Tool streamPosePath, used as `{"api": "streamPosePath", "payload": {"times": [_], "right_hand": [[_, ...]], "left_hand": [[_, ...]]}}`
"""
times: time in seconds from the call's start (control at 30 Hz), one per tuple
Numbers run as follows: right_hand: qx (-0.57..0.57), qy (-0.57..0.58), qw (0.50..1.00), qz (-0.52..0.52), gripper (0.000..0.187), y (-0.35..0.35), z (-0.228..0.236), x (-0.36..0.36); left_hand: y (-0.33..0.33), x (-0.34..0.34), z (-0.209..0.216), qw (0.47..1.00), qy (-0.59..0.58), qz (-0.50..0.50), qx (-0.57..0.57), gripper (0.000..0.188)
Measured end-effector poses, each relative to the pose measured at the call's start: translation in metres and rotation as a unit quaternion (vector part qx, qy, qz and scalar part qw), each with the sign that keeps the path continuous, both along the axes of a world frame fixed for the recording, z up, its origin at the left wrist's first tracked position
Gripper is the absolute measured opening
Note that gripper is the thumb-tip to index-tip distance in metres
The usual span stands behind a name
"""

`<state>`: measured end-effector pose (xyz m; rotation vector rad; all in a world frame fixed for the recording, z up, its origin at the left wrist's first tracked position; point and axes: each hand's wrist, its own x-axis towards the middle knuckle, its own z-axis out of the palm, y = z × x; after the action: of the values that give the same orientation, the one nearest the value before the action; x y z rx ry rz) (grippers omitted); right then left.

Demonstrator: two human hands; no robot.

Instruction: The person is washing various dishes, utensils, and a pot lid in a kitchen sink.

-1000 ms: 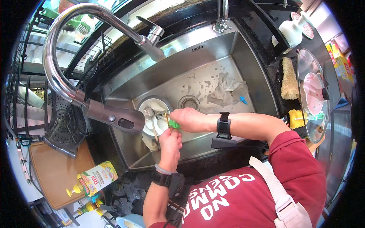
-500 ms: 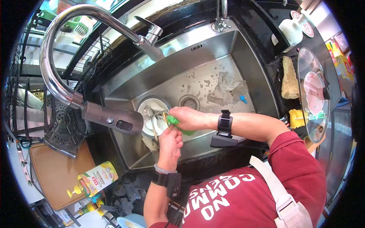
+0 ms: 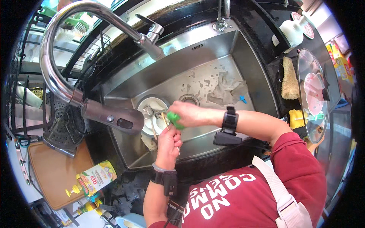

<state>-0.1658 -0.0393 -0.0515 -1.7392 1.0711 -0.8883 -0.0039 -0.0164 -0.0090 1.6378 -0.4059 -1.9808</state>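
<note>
My left hand is closed round a thin stick-like utensil whose yellowish end sticks up past the fingers. Its exact kind I cannot make out. Against that utensil, my right hand presses a bright green scrubbing cloth or pad, slightly blurred. Both hands are close together over the near left part of the steel sink. Just beyond my left hand, a white bowl holds spoons and other slim utensils; the hands partly cover it.
A grey wet cloth and small blue piece lie right of the drain. The tap's spray head overhangs the left side. Around the sink are a loofah, glass lid, soap bottle and brown board.
My right hand has shifted slightly right and up with the green pad, which now shows more of itself. My left hand keeps its grip in nearly the same place.
</note>
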Motion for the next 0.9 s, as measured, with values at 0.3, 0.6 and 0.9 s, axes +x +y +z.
{"api": "streamPosePath", "payload": {"times": [0.3, 0.6, 0.9], "right_hand": [[-0.075, 0.194, 0.977, -0.049, 0.018, -0.002, -0.005, 0.013], [0.104, 0.075, 0.980, -0.150, 0.024, -0.012, -0.010, -0.030], [0.001, -0.004, 1.000, -0.027, 0.021, 0.000, 0.012, 0.004]], "left_hand": [[0.003, -0.004, 0.001, 1.000, -0.009, 0.007, -0.024, 0.003], [-0.003, 0.000, 0.014, 0.999, 0.036, 0.034, -0.013, 0.011], [-0.001, -0.012, 0.017, 1.000, 0.025, 0.004, -0.006, 0.005]]}}
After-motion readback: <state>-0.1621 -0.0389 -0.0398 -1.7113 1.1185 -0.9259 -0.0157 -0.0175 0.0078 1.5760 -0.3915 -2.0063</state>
